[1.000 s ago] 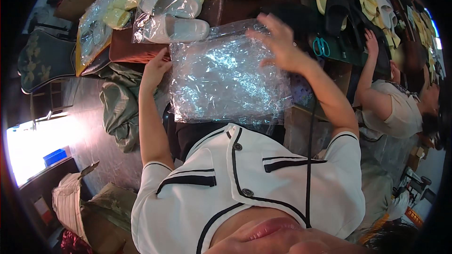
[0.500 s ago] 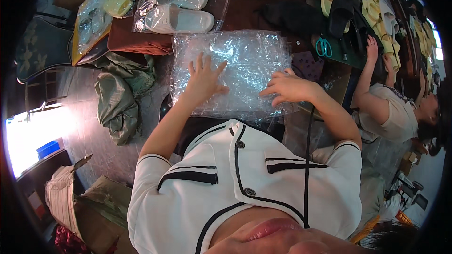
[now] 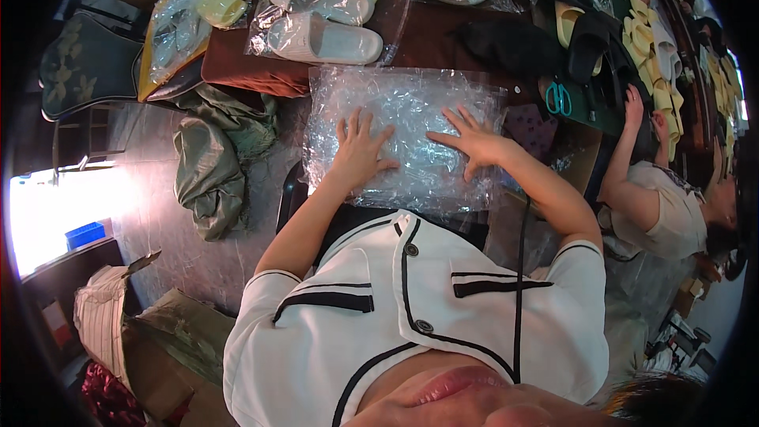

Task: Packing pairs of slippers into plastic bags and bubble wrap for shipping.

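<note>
A stack of clear plastic bags (image 3: 411, 103) lies flat on my lap in front of the table edge. My left hand (image 3: 357, 150) rests palm down on its left half with fingers spread. My right hand (image 3: 472, 138) presses flat on its right half, fingers apart too. Neither hand grips anything. Just beyond the bags, a white slipper (image 3: 324, 39) lies in a clear bag on the brown table (image 3: 253, 71).
More bagged white and pale yellow slippers (image 3: 229, 0) crowd the table's far side. Black slippers (image 3: 589, 43) and teal-handled scissors (image 3: 558, 99) lie to the right. Another person (image 3: 664, 205) sits at my right. Green cloth (image 3: 209, 166) hangs at the left, above the floor.
Both hands came down from lifting the plastic bags and now lie flat on them. The stack has settled flat and spread out on my lap.
</note>
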`<state>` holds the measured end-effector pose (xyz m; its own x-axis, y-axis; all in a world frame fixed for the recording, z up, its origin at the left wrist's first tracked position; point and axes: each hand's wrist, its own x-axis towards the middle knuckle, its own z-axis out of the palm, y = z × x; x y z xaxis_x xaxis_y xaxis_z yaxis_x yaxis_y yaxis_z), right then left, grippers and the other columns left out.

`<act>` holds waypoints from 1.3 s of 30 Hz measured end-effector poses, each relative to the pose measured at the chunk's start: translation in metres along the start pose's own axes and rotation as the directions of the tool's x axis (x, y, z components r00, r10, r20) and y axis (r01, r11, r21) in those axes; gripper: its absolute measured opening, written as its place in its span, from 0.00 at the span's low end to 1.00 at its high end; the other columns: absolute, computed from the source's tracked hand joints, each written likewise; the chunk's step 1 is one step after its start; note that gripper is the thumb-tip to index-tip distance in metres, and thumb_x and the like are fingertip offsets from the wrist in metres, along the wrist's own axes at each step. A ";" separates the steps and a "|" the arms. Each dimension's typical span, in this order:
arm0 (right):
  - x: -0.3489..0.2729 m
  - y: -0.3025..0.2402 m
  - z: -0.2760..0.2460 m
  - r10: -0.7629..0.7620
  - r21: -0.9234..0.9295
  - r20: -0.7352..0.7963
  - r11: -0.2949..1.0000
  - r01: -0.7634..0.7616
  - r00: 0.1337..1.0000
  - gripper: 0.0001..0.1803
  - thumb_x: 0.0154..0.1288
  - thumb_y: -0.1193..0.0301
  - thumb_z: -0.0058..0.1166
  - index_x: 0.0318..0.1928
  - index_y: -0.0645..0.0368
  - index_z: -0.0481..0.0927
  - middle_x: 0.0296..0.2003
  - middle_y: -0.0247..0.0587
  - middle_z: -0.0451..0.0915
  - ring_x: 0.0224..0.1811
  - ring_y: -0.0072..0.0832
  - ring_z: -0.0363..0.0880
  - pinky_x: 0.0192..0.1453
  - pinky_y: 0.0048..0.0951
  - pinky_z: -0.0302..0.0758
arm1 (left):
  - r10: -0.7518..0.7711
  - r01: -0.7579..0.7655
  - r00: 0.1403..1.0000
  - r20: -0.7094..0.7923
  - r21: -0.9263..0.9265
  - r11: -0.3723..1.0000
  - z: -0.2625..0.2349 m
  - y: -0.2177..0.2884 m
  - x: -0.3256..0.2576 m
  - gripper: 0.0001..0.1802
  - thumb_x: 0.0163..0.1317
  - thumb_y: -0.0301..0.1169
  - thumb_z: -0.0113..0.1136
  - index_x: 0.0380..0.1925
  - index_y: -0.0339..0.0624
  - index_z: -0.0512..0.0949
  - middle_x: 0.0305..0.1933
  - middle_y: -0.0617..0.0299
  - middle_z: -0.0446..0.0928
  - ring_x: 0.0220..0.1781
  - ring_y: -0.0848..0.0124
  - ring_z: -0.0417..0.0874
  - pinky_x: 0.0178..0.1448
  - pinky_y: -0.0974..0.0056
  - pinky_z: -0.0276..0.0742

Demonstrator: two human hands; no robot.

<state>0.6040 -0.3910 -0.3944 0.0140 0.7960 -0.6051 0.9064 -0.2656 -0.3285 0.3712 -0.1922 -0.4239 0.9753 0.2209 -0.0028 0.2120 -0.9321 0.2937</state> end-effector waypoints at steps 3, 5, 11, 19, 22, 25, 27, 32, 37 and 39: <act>0.002 0.002 0.003 0.010 -0.014 -0.011 1.000 -0.010 1.000 0.74 0.27 0.62 0.85 0.77 0.20 0.53 0.82 0.44 0.30 0.83 0.55 0.26 0.72 0.77 0.54 | 0.007 -0.008 0.999 0.034 0.019 1.000 -0.007 -0.003 0.003 0.43 0.52 0.58 0.71 0.68 0.61 0.72 0.71 0.41 0.61 0.77 0.38 0.53 0.73 0.31 0.53; 0.002 0.003 0.003 0.018 -0.046 0.003 0.999 -0.018 1.000 0.74 0.28 0.61 0.85 0.77 0.18 0.52 0.82 0.45 0.30 0.83 0.55 0.27 0.72 0.75 0.56 | -0.029 0.016 0.983 0.181 0.072 0.997 -0.021 0.001 0.011 0.42 0.52 0.56 0.71 0.68 0.60 0.72 0.70 0.41 0.62 0.77 0.38 0.55 0.71 0.31 0.58; 0.005 0.004 0.003 -0.016 -0.097 -0.010 0.995 0.015 1.000 0.74 0.25 0.59 0.85 0.77 0.20 0.53 0.81 0.51 0.33 0.82 0.60 0.30 0.71 0.73 0.60 | 0.198 -0.199 0.961 0.194 -0.018 0.980 -0.088 0.036 0.086 0.36 0.58 0.46 0.71 0.67 0.57 0.73 0.59 0.47 0.74 0.68 0.49 0.70 0.64 0.44 0.73; -0.014 -0.023 -0.044 0.036 -0.206 0.099 0.978 -0.014 0.994 0.60 0.42 0.61 0.80 0.77 0.26 0.59 0.80 0.54 0.44 0.81 0.56 0.45 0.73 0.63 0.60 | 0.082 -0.057 0.996 0.019 -0.557 0.828 0.014 -0.005 0.125 0.16 0.64 0.35 0.65 0.50 0.42 0.84 0.33 0.49 0.86 0.35 0.59 0.88 0.44 0.55 0.82; -0.003 -0.003 -0.078 -0.146 -0.069 -0.196 0.989 0.134 0.970 0.42 0.52 0.65 0.74 0.69 0.41 0.72 0.72 0.53 0.66 0.74 0.48 0.65 0.70 0.53 0.67 | -0.121 0.158 0.987 0.104 -0.751 0.642 0.033 -0.004 0.108 0.12 0.66 0.31 0.62 0.46 0.38 0.85 0.27 0.53 0.84 0.30 0.65 0.87 0.38 0.58 0.81; 0.038 -0.006 -0.134 -0.198 0.150 -0.588 0.926 0.346 0.784 0.21 0.61 0.72 0.65 0.56 0.57 0.81 0.51 0.45 0.83 0.52 0.34 0.82 0.59 0.35 0.76 | -0.179 0.112 0.984 0.004 -0.796 0.594 0.048 -0.011 0.098 0.12 0.67 0.30 0.60 0.47 0.37 0.84 0.24 0.56 0.82 0.26 0.71 0.84 0.36 0.63 0.79; 0.077 -0.013 -0.162 -0.133 0.247 -0.615 0.904 0.350 0.777 0.17 0.62 0.74 0.63 0.53 0.60 0.82 0.46 0.42 0.84 0.47 0.30 0.84 0.55 0.30 0.78 | -0.208 0.117 0.978 0.010 -0.851 0.511 0.053 -0.015 0.095 0.12 0.68 0.30 0.59 0.47 0.36 0.84 0.23 0.57 0.81 0.26 0.73 0.82 0.35 0.64 0.79; 0.195 0.000 -0.157 0.176 0.523 -0.729 0.767 0.372 0.662 0.24 0.61 0.76 0.62 0.59 0.54 0.78 0.47 0.43 0.83 0.46 0.34 0.84 0.53 0.34 0.79 | -0.192 0.094 0.981 -0.018 -0.825 0.557 0.057 -0.017 0.097 0.13 0.69 0.30 0.59 0.48 0.36 0.84 0.24 0.60 0.82 0.27 0.74 0.82 0.36 0.64 0.78; 0.254 -0.003 -0.132 0.129 0.527 -0.718 0.743 0.413 0.684 0.46 0.53 0.73 0.69 0.73 0.45 0.65 0.62 0.57 0.76 0.65 0.54 0.74 0.68 0.45 0.70 | -0.195 0.090 0.981 -0.009 -0.865 0.493 0.059 -0.016 0.094 0.12 0.69 0.29 0.59 0.47 0.35 0.84 0.22 0.59 0.80 0.24 0.75 0.80 0.32 0.65 0.76; 0.261 -0.009 -0.128 0.076 0.453 -0.752 0.781 0.429 0.655 0.47 0.51 0.74 0.70 0.73 0.45 0.65 0.62 0.56 0.76 0.65 0.53 0.74 0.68 0.45 0.70 | -0.180 0.069 0.983 -0.024 -0.867 0.493 0.059 -0.018 0.093 0.11 0.69 0.28 0.59 0.46 0.35 0.84 0.20 0.60 0.78 0.21 0.76 0.78 0.29 0.65 0.75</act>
<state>0.6535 -0.1108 -0.4564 0.3956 0.9101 0.1236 0.5225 -0.1123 -0.8452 0.4617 -0.1720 -0.4859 0.9193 0.3921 -0.0326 0.1179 -0.1956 0.9736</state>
